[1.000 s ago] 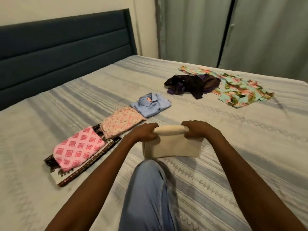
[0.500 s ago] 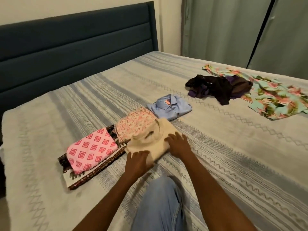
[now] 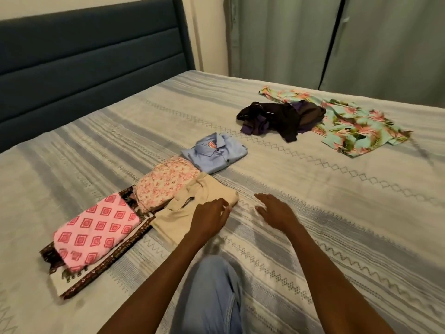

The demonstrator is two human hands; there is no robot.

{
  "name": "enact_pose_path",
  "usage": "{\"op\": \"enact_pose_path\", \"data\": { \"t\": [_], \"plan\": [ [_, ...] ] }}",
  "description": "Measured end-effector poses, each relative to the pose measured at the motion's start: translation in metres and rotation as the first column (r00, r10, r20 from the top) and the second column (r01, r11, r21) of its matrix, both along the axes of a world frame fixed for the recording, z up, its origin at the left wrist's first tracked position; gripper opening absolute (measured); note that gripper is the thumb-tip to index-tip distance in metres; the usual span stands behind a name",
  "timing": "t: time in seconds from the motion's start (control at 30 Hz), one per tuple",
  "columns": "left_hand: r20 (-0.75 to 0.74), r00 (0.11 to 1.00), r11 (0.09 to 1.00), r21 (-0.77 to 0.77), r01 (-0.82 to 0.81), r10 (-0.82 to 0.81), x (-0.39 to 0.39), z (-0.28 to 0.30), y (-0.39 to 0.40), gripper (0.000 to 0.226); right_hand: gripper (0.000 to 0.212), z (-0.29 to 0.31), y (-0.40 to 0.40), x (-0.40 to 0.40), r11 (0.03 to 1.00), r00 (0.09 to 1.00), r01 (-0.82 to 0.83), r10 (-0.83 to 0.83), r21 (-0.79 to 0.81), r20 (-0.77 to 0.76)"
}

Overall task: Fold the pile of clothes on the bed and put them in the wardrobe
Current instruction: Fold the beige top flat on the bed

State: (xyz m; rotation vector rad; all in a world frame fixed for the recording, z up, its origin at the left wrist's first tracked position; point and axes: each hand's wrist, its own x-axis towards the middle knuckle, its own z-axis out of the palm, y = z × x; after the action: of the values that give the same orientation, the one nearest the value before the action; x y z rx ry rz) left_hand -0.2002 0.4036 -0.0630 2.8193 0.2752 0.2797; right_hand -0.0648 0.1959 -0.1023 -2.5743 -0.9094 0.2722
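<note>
i am looking into a bedroom in a home. a wide bed (image 3: 337, 213) fills most of my view, covered with a pale striped spread woven with zigzag and diamond bands. a padded dark blue headboard (image 3: 91, 68) stands against a plain cream wall (image 3: 207, 32). behind the far side of the bed i see tall grey-green wardrobe doors (image 3: 385, 44). folded clothes (image 3: 154, 194) sit in a row on the spread, with unfolded garments (image 3: 325, 116) lying further off.
</note>
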Motion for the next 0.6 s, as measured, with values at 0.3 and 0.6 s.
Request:
{"op": "enact_pose_path", "data": {
  "t": [0.3,0.6],
  "plan": [
    [-0.062,0.975,0.971,-0.128,0.203,-0.212,0.15,-0.004,-0.099,0.043,0.05,0.0,-0.132,0.109,0.959,0.966,0.26,-0.256,-0.113,0.046],
    [-0.044,0.966,0.945,-0.226,0.238,-0.254,0.3,-0.071,-0.193,0.064,0.06,-0.04,-0.197,0.271,0.854,0.878,0.479,-0.465,-0.202,0.118]
  ]
}}
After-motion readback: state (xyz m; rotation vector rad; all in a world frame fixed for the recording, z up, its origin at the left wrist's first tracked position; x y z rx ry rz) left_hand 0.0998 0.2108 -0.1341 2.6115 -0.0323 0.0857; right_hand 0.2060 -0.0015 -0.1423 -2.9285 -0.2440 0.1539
